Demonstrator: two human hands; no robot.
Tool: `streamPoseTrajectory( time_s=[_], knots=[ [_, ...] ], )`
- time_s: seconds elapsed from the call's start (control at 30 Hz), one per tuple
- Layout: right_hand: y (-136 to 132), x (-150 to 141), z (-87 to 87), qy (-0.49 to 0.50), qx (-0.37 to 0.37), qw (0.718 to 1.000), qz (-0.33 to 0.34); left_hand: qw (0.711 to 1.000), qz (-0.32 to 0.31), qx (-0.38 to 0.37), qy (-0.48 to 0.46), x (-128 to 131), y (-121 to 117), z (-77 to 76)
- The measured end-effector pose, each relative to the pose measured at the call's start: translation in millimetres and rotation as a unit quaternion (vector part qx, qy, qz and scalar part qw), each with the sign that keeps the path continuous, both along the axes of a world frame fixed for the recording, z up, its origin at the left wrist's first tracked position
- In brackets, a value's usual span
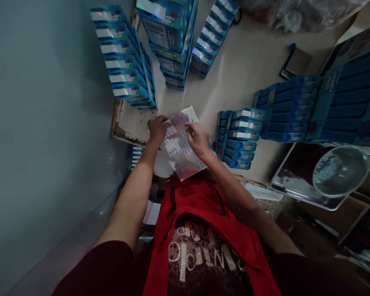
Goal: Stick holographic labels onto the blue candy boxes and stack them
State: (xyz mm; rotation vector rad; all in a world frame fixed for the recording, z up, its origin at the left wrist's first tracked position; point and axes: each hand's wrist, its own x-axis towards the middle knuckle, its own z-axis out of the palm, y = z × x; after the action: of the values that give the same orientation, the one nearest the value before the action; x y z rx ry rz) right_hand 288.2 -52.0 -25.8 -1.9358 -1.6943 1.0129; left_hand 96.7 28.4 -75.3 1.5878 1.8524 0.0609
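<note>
Holding glossy label sheet (185,158) by left side in left hand (157,129), at near edge of table (234,82); with right hand (199,139) curled over it, cannot tell if pinching. Best kept taut to avoid creasing.

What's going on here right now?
A person's left hand grips the edge of a shiny sheet, while the right hand has its fingertips at the sheet; whether they pinch a label is too small to tell. Right of the hands, in the nearest row of blue boxes, the three farther ends carry pale labels and the three nearer show none. More boxes stand around the table.
</note>
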Motion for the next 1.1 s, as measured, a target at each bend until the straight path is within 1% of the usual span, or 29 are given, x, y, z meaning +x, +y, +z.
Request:
streamPoseTrajectory(
  time_s=[0.07, 0.17, 0.23, 0.33, 0.4, 0.5, 0.6, 0.7, 0.8, 0.9, 0.97, 1.0, 1.07, 1.1],
  knots=[
    [20, -9, -5.5, -0.050, 0.006, 0.998, 0.045, 0.999, 0.011, -0.017, -0.040, -5, 0, -1.3],
    [42, -24, -12.9, -0.111, 0.016, 0.987, 0.116, 0.996, 0.023, -0.015, -0.079, -8, 2, -2.3],
    [50, -31, -19.9, -0.136, 0.023, 0.979, 0.152, 0.995, 0.025, -0.015, -0.097, -8, 4, -2.3],
    [54, -38, -32.3, -0.157, 0.024, 0.970, 0.182, 0.994, 0.021, -0.014, -0.108, -8, 7, -3.7],
    [50, -38, -39.5, -0.163, 0.025, 0.967, 0.194, 0.995, 0.017, -0.015, -0.101, -8, 8, -6.2],
    [34, -34, -45.4, -0.161, 0.035, 0.964, 0.210, 0.995, 0.009, -0.025, -0.093, -11, 9, -9.5],
    [11, -26, -43.9, -0.153, 0.031, 0.963, 0.222, 0.994, -0.001, -0.043, -0.103, -14, 10, -8.2],
    [-7, -20, -35.7, -0.131, 0.019, 0.967, 0.218, 0.993, -0.012, -0.049, -0.108, -16, 11, -2.8],
    [-19, -18, -20.3, -0.122, 0.009, 0.977, 0.175, 0.995, -0.015, -0.051, -0.088, -16, 13, 1.3],
    [-30, -17, 3.4, -0.102, 0.005, 0.992, 0.078, 0.998, -0.010, -0.036, -0.053, -12, 15, 2.9],
    [-39, -15, 23.1, -0.036, -0.004, 0.999, -0.011, 0.998, -0.004, 0.014, -0.053, -7, 11, 6.0],
    [-43, -13, 33.4, 0.013, -0.016, 0.998, -0.058, 0.997, 0.005, 0.045, -0.067, -3, 7, 9.2],
    [-52, -8, 53.9, 0.113, -0.048, 0.982, -0.144, 0.988, 0.044, 0.083, -0.122, 5, -7, 20.0],
    [-55, -4, 63.6, 0.155, -0.061, 0.970, -0.177, 0.981, 0.073, 0.077, -0.164, 10, -16, 27.3]
  ],
)
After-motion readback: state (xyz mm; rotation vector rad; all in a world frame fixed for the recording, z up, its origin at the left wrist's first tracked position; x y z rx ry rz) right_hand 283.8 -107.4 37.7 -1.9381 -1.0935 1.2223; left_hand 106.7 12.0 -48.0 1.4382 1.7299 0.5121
